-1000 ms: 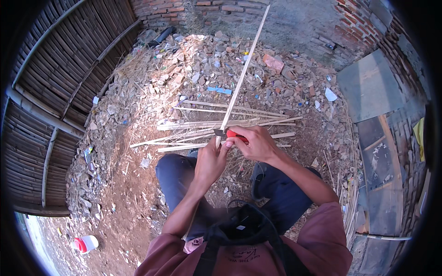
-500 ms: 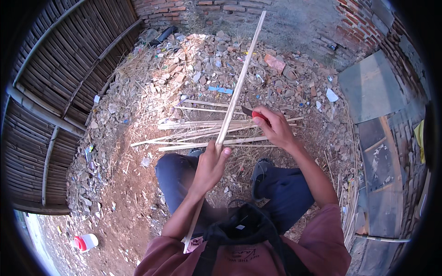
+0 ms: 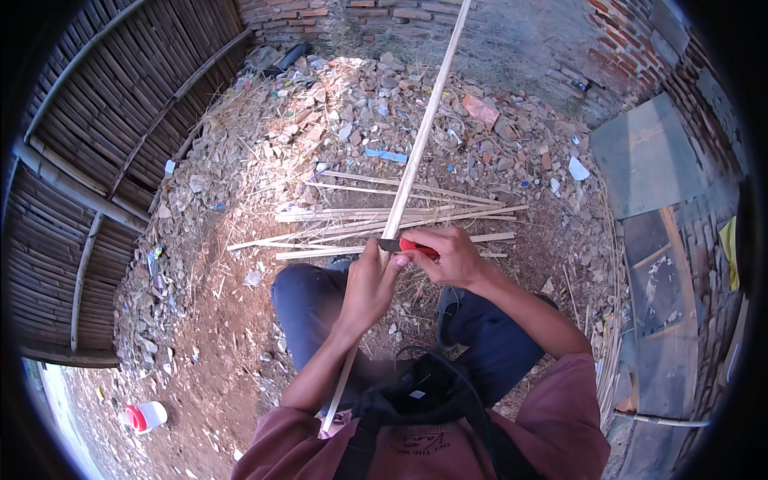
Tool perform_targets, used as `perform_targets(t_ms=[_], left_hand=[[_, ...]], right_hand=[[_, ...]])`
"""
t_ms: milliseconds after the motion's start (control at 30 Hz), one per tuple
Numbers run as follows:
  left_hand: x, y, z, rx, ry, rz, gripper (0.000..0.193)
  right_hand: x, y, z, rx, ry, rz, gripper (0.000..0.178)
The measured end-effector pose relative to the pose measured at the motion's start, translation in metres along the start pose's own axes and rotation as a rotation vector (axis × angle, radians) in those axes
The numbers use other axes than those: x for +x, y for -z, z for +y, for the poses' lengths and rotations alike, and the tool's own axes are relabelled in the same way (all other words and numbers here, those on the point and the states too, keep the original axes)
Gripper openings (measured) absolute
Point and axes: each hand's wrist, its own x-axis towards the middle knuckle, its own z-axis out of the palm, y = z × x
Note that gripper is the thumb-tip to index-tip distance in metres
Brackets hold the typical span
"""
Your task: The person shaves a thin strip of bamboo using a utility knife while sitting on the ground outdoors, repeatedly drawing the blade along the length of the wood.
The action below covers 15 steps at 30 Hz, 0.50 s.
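Observation:
A long pale strip of split bamboo (image 3: 422, 142) runs from my lap up and away toward the far wall. My left hand (image 3: 370, 280) is wrapped round it near its lower part. In my right hand (image 3: 450, 254) is a knife (image 3: 418, 247) with a red handle and a short dark blade. That blade lies across the strip just beyond my left fingers, and my two hands almost touch there. Beyond them, a loose pile of similar bamboo strips (image 3: 336, 216) rests on the ground in front of my crossed legs.
Broken brick and stone rubble (image 3: 376, 100) covers the ground up to a brick wall (image 3: 512, 48). A bamboo slat wall (image 3: 88, 88) stands left, leaning boards (image 3: 648, 156) right. A white container with a red lid (image 3: 146, 417) sits at lower left.
My right hand has brought the knife left and nearer, from beside the strip onto it at my left hand. The strip's far end reaches slightly farther up.

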Motion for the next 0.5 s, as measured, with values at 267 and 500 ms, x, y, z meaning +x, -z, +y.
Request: perform_targets(t_ms=[267, 500], left_hand=[[0.001, -0.001, 0.003, 0.053, 0.040, 0.030, 0.033], [0.005, -0.005, 0.000, 0.020, 0.075, 0.059, 0.035]], right_hand=[[0.005, 0.001, -0.018, -0.056, -0.063, 0.033, 0.025], [0.004, -0.002, -0.018, -0.120, -0.128, 0.047, 0.028]])
